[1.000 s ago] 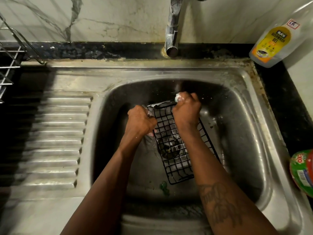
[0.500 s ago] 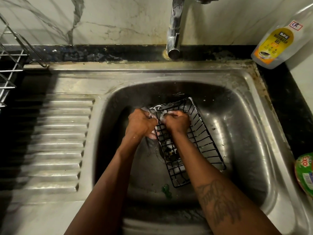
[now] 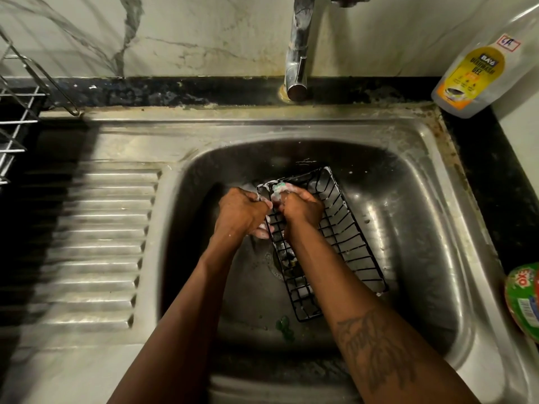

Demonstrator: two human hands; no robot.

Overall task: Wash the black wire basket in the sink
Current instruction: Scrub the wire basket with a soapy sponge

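Left hand (image 3: 242, 212) grips the soapy basket (image 3: 350, 243), right hand (image 3: 303, 206) squeezes a sponge (image 3: 279, 188) against it, and that slick wire could slip and bang the sink (image 3: 414, 199).

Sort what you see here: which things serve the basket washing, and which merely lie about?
In use: black wire basket, stainless steel sink, foamy green-white scrub pad, left hand, right hand.
Lying about: clear dishwash gel bottle with yellow label, green round packet, silver wire dish rack.
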